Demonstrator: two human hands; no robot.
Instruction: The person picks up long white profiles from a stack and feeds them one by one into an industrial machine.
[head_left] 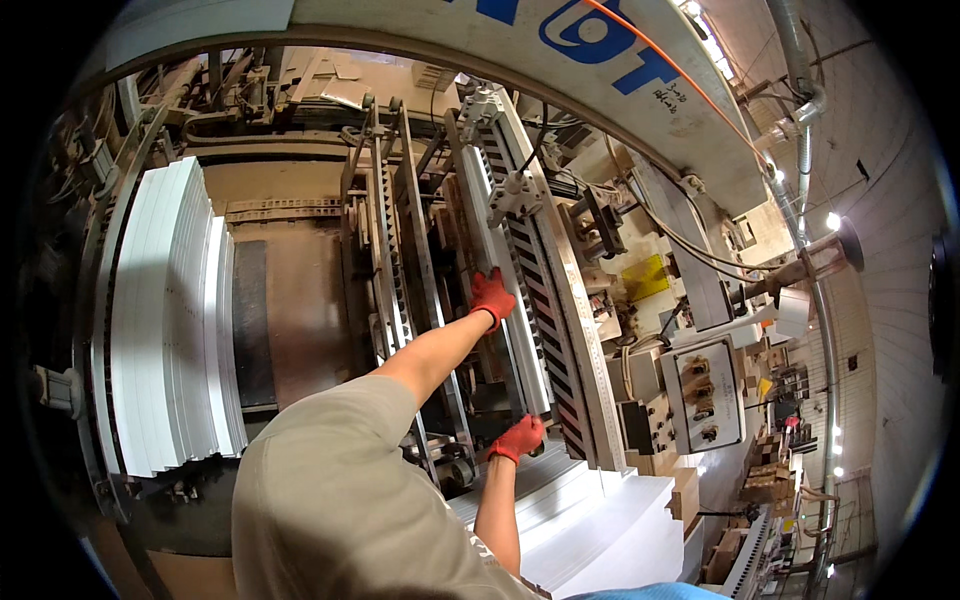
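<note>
While a long machine (415,250) fills most of the view, a pale panel (695,130) with blue marks spans its top edge and slants down toward the right. At the left stands a tall stack (165,330) of white sheets, its long axis close to upright in the view and leaning slightly. A second white stack (610,525) fans out at lower right, below the hands. Near the middle, a striped beam (550,335), dark and light along its face, runs from upper centre down toward that lower stack.

Just left of the beam lies the narrow white bar (527,350). Its long axis runs almost parallel to the beam, one end pointing to the top of the view and leaning left, the other pointing down and right, toward the lower stack. To the right of the beam, a control box (703,392) sits tilted, and a yellow sheet (645,278) shows above it.

The left hand (492,297), in a red glove, is at the bar's middle stretch with fingers extended upward; whether its grip closes on the bar I cannot tell. The right hand (517,439), also red-gloved, is near the bar's lower end with fingers curled; what its grip holds, if anything, is hidden.
</note>
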